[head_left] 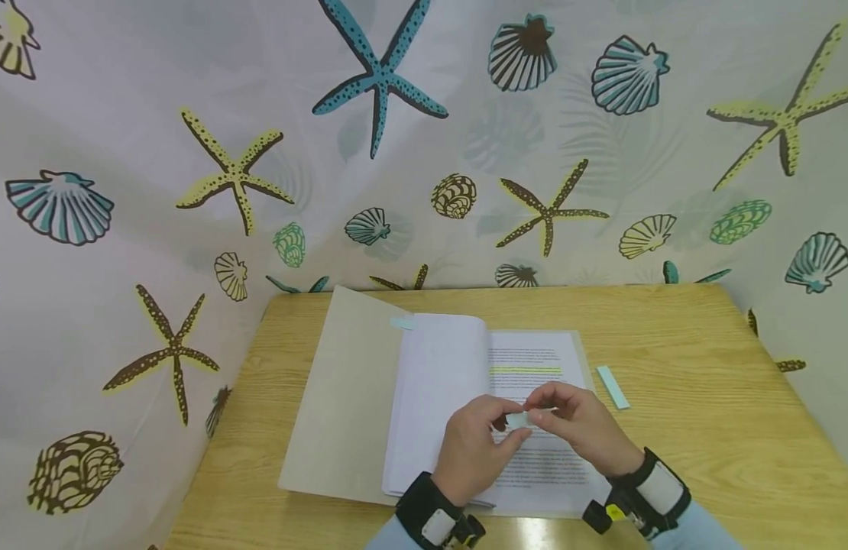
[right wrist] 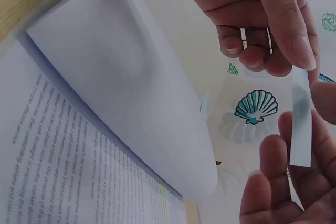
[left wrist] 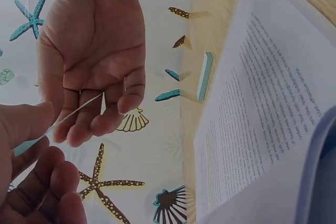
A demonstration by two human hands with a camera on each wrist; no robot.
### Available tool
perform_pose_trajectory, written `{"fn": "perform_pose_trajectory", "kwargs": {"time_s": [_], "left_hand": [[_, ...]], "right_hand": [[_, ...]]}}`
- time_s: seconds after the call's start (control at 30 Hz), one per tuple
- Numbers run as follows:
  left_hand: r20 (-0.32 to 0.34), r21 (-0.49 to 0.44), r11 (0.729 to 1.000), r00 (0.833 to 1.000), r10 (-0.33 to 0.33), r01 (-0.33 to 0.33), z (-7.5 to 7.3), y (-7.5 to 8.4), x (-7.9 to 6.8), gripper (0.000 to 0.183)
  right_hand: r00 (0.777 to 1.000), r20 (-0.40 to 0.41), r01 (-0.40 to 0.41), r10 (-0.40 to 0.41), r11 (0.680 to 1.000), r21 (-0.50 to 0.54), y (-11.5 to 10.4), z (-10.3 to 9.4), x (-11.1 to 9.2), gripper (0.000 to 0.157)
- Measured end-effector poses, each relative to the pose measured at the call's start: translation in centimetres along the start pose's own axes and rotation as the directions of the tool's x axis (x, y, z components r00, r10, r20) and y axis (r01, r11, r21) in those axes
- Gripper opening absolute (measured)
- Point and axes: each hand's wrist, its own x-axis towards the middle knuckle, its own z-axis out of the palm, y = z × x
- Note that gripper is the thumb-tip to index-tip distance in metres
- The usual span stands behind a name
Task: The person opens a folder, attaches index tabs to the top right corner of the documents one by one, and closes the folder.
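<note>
A pale blue sticky tab (head_left: 516,419) is held between both hands above the open document. My left hand (head_left: 474,449) pinches one end of the strip between thumb and index finger. At the other end, my right hand (head_left: 582,426) grips it with thumb and fingertips. Seen from the right wrist, the tab (right wrist: 301,121) is a narrow flat strip with a free lower end. Beneath the hands lies a printed page (head_left: 527,466) with a yellow highlighted line (head_left: 525,370). A turned white page (head_left: 434,397) curves up on the left.
A pad of pale blue sticky tabs (head_left: 613,387) lies on the wooden table (head_left: 713,382), right of the document. The beige folder cover (head_left: 334,412) is spread open at left. Another blue tab (head_left: 402,323) sticks out near the turned page's top. A shell-patterned cloth (head_left: 424,137) hangs behind.
</note>
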Motion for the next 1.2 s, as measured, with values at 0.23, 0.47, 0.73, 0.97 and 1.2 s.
{"fn": "perform_pose_trajectory", "kwargs": {"time_s": [0.23,0.47,0.73,0.97,1.2], "left_hand": [[-0.027,0.109,0.992,0.997,0.072,-0.069,0.8,-0.1,0.2,0.03],[0.03,0.264,0.961,0.997,0.072,-0.078,2.5,1.0,0.3,0.046],[0.343,0.572,0.803,0.938,-0.048,-0.168,5.0,1.7,2.6,0.043],[0.429,0.722,0.675,0.864,-0.263,-0.153,7.2,0.9,6.0,0.042],[0.419,0.792,0.605,0.794,-0.44,-0.083,9.9,-0.8,9.0,0.055]], "right_hand": [[0.996,0.068,0.059,-0.053,0.995,-0.077,0.1,-1.1,0.5,0.019],[0.993,-0.121,-0.042,0.02,0.981,-0.188,0.5,-4.1,1.4,0.026],[0.967,-0.236,-0.186,0.092,0.889,-0.419,2.3,-8.0,5.0,0.032],[0.964,-0.248,-0.225,0.097,0.797,-0.561,3.7,-9.7,8.1,0.025],[0.968,-0.232,-0.221,0.094,0.754,-0.619,4.9,-10.4,10.3,0.029]]}}
